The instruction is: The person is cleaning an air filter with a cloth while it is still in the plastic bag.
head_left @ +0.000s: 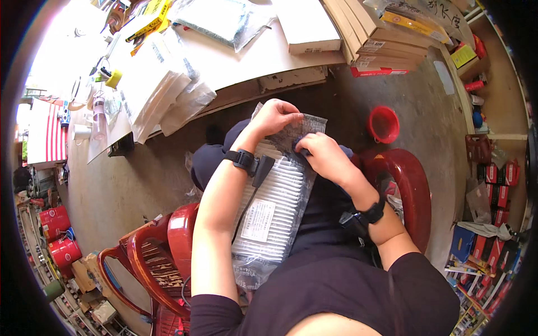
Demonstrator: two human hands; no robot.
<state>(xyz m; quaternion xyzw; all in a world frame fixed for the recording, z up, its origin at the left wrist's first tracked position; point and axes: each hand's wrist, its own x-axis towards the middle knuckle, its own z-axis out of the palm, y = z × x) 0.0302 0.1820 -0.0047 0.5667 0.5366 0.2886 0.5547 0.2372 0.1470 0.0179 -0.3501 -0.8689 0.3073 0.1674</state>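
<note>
A white pleated air filter (283,193) lies slanted across my lap inside a clear plastic bag (252,274). A white printed label (258,220) sits over its pleats. At the bag's far end, my left hand (274,116) is closed, with thumb and fingers pinching the plastic flap. My right hand (326,157) is beside the flap's right edge, fingers curled against the plastic. Something small and dark blue shows at those fingertips, too little of it to name. Both wrists wear black straps with small devices.
Ahead stands a white table (246,67) with bagged items and stacked flat cartons (358,33). A red bucket (383,124) is on the floor at the right. Red wooden chairs (159,252) stand at the left, and a red armrest (412,179) curves by my right side. Loaded shelves line both sides.
</note>
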